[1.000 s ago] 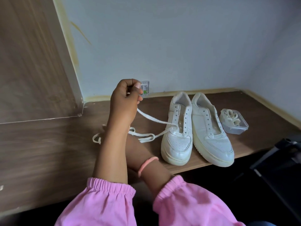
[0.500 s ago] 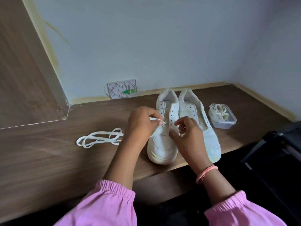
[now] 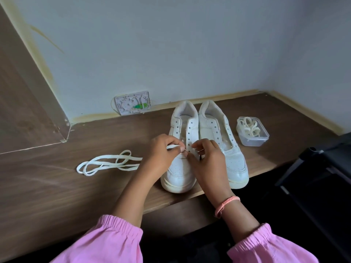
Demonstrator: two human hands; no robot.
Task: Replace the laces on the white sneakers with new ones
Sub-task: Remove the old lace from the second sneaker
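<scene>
White low-top leather sneakers (image 3: pixel 193 147), a pair, side by side on brown wood-grain desk (image 3: pixel 47 186), toes toward the near edge, heels toward the pale blue wall. Left-hand sneaker (image 3: pixel 179 173) with most eyelets bare; right-hand sneaker (image 3: pixel 230 158) fully unlaced, tongue showing.

Head view, the only one. Left hand (image 3: pixel 161 154) lowered to the left-hand sneaker, thumb and fingers pinching a short end of flat white lace (image 3: pixel 106 164) just above the lowest eyelets. Right hand (image 3: pixel 207 158) close beside it, fingertips curled at the eyelet strip of the same shoe, seemingly pinching or steadying it; exact grasp hidden by the knuckles. Hands nearly touching over the toe end of the lacing.

Changed within the last second: left hand formerly raised high, drawing the lace taut up from the shoe, right arm tucked beneath; now both hands down at the eyelets, and the slack of the lace lying in loose loops on the desk to the left of the shoe. Likely meaning: one pull-through finished, next eyelet being threaded; lacing only begun, second shoe untouched.

Clear plastic lidless box (image 3: pixel 252 131) right of the shoes, holding coiled cream laces (image 3: pixel 248 126). White wall plate with green part (image 3: pixel 133 103) at the back. Pink elastic-cuffed sleeves (image 3: pixel 106 242) at bottom; pink band (image 3: pixel 226 204) on right wrist. Black frame (image 3: pixel 322 168) at far right.
</scene>
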